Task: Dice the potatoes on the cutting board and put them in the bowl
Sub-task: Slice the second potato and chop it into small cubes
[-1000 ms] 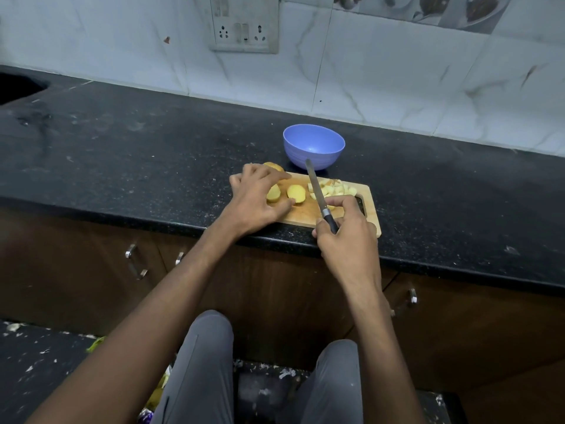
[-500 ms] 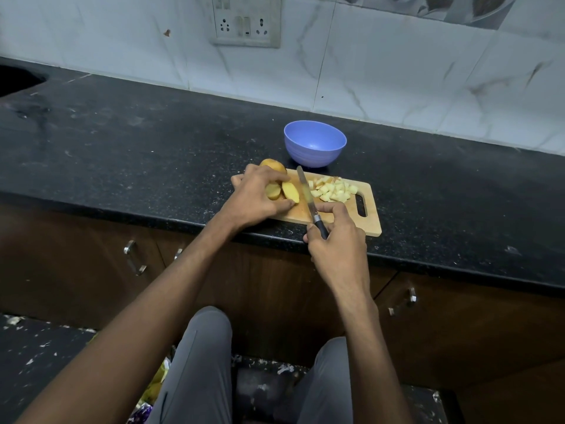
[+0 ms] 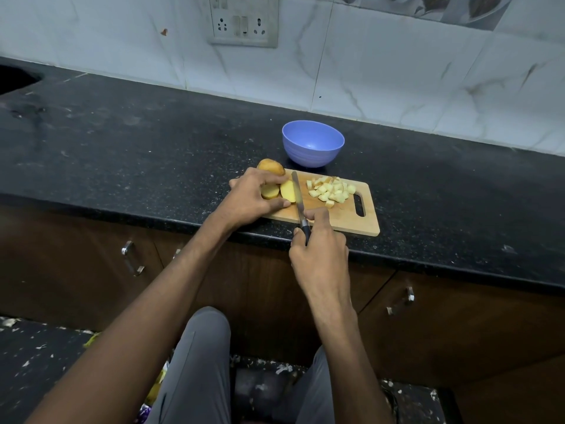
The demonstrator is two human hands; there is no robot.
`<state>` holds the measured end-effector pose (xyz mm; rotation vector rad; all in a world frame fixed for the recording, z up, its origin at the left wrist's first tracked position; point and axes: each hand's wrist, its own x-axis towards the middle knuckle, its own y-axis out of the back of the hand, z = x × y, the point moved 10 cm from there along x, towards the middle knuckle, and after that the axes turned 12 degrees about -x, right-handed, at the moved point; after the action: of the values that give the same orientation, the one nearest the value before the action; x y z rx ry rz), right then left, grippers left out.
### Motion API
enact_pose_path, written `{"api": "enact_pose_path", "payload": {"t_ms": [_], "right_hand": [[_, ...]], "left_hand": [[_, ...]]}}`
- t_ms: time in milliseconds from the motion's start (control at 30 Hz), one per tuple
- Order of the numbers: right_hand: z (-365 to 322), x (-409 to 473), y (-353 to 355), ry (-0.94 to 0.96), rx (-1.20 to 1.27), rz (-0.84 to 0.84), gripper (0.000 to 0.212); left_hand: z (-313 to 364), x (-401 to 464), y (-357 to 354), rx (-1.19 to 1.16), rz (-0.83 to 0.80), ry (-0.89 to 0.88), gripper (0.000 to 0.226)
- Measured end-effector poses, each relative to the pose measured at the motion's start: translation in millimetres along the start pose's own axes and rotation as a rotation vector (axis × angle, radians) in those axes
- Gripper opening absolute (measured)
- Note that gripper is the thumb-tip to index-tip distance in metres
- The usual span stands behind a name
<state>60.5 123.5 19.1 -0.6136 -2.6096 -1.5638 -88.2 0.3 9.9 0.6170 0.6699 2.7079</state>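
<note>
While two potato slices point(image 3: 279, 191) stand on edge at the left end of the cutting board point(image 3: 342, 217), cut faces turned toward the person and to the right, the left hand point(image 3: 255, 198) curls over them, fingers on top and thumb braced against the board's near side. A whole potato point(image 3: 270, 167) lies just behind that hand at the board's far left corner, its long axis running left to right. The knife point(image 3: 297, 201) lies with its long axis front to back across the board, tip pointing away toward the bowl point(image 3: 312, 142), blade touching the right face of the nearer slice. The right hand point(image 3: 318, 249) grasps the knife's dark handle at the board's near edge. A heap of potato cubes point(image 3: 331, 191) sits on the right half of the board, beside its handle slot. The blue bowl stands just behind the board on the black counter point(image 3: 122, 148).
</note>
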Motion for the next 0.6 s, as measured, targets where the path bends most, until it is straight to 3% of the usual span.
{"api": "enact_pose_path", "payload": {"t_ms": [600], "right_hand": [[-22,-6,-5,0.074,-0.233,0.013,0.035]], "left_hand": [[-3,3,-4,-0.001,-0.013,-0.022,0.048]]}}
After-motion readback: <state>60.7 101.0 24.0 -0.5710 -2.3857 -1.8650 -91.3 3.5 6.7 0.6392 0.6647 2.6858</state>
